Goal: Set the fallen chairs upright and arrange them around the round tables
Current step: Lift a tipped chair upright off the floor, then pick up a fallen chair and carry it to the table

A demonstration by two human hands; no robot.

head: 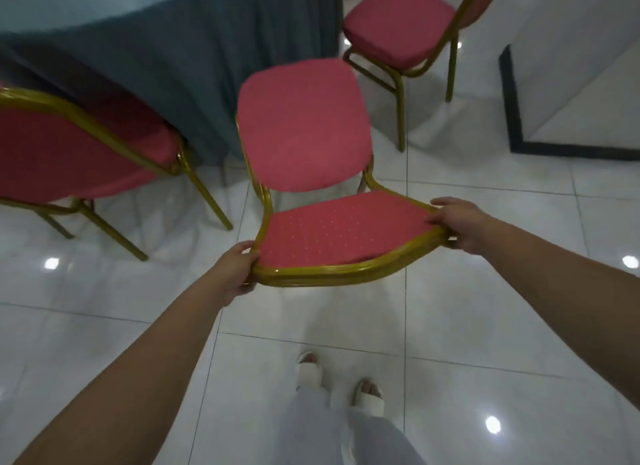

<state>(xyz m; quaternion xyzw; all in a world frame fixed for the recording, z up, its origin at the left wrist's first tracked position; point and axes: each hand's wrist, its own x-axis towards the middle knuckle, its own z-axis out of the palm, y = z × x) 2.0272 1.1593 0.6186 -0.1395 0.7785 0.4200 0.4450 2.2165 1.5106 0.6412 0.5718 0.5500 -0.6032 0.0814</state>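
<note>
The left hand and right hand each curled tightly round a backrest corner of the red banquet chair, upright at the draped edge of the round table. Pushed further, its seat might snag the tablecloth.

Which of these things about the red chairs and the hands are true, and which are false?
1. The left hand and right hand both grip the middle red-cushioned, gold-framed metal chair by its backrest. True.
2. That chair lies on its side. False: it is upright, seat facing up.
3. The table wears a yellow cloth. False: its draped fabric cloth is grey-blue.
4. A red chair on the left and a red chair on the right flank it. True.
5. The floor is brown wood. False: it is a glossy white tiled floor.
</note>
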